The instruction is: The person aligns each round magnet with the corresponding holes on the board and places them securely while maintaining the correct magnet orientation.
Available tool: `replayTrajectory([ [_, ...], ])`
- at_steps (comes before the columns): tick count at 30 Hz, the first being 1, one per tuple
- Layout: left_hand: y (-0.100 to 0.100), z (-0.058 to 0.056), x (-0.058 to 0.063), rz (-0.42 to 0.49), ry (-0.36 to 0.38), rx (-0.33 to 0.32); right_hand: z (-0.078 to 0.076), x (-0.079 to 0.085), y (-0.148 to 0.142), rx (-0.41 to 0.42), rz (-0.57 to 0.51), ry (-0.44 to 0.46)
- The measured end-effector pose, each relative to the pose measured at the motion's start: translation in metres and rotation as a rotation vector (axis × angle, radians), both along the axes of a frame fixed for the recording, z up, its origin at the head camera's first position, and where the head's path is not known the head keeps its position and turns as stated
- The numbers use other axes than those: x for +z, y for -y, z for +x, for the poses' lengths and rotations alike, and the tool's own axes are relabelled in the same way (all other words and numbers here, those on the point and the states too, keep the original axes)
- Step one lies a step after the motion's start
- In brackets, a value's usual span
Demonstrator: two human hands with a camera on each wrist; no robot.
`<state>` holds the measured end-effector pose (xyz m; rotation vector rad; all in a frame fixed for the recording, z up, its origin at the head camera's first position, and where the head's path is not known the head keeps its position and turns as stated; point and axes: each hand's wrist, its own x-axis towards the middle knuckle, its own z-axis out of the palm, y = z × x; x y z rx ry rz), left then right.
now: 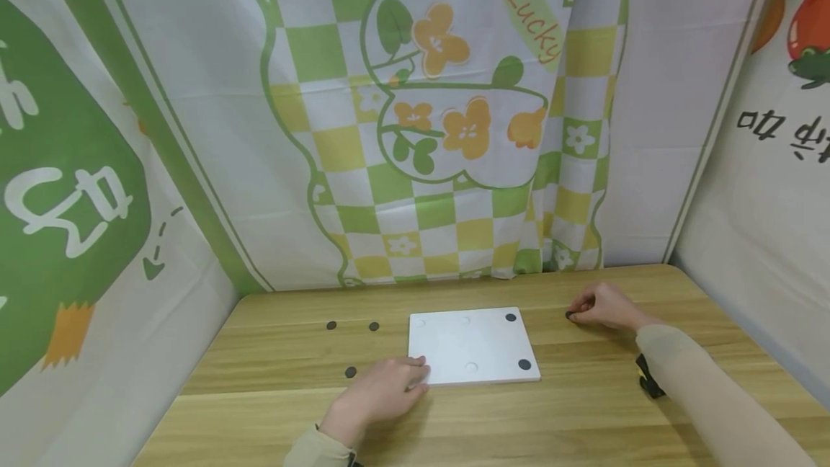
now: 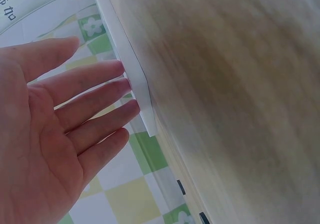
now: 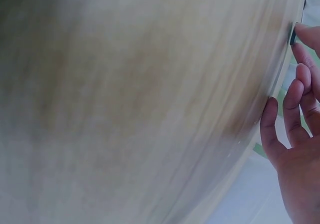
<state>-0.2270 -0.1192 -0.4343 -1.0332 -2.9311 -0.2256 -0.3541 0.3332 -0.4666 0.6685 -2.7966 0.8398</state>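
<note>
A white rectangular board [image 1: 447, 344] lies on the wooden table. My left hand [image 1: 379, 393] rests its fingertips on the board's near left corner. In the left wrist view, the fingers of that hand [image 2: 80, 102] are extended, touching the edge of the board [image 2: 135, 72]. To the right of the board, my right hand [image 1: 606, 307] pinches a small black disc [image 1: 569, 316] between thumb and index finger. The right wrist view shows this disc [image 3: 293, 34] standing on edge at the fingertips. Two black discs, one upper [image 1: 510, 317] and one lower [image 1: 524, 365], sit at the board's right corners.
Left of the board lie three loose black discs: a far-left one [image 1: 331, 325], one closer to the board [image 1: 373, 326] and a nearer one [image 1: 351, 372]. Pale round marks [image 1: 465, 321] show on the board. Printed cloth [image 1: 428, 236] hangs behind the table [image 1: 285, 352].
</note>
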Motion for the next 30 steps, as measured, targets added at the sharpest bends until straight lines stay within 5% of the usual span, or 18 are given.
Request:
replayTrajectory([
  [30,-0.001,0.003,0.003,-0.006,0.011,0.001,-0.005,0.001,0.026,-0.020,-0.036,0.032],
])
